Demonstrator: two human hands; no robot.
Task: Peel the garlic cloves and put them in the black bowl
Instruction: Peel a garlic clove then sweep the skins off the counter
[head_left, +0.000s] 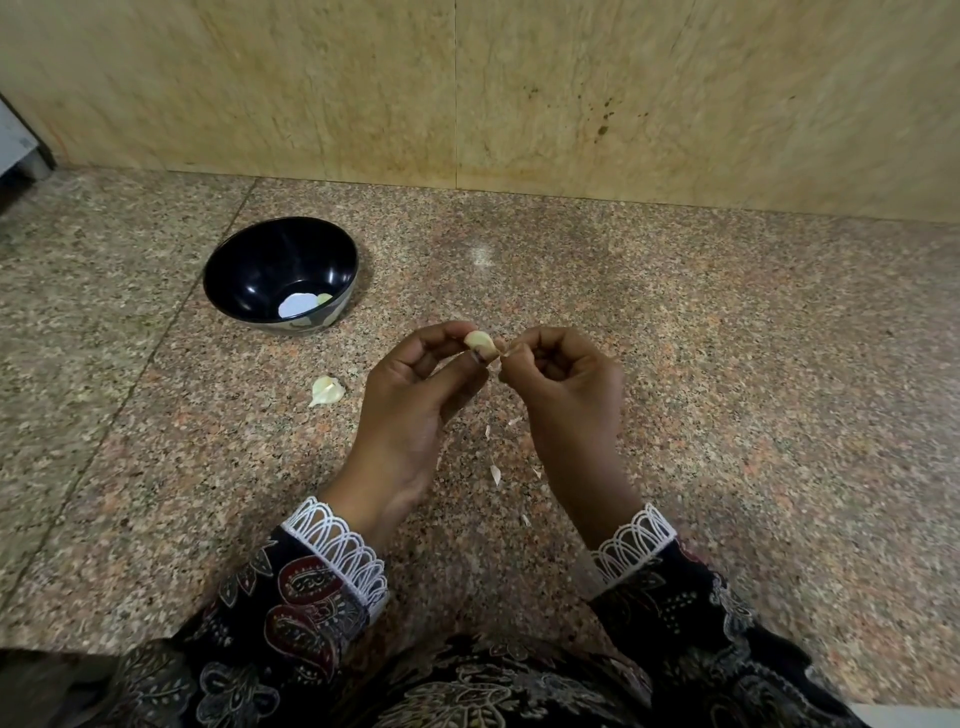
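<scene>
While your left hand (415, 384) pinches the pale, half-skinned garlic clove (480, 343) and your right hand (563, 379) nips its papery skin, a hard tug could flick it short of the glossy black bowl (249, 260).

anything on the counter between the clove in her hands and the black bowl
Nothing visible. The garlic clove held in the left hand has bare counter up to the black bowl; the loose clove lies off that line.
</scene>
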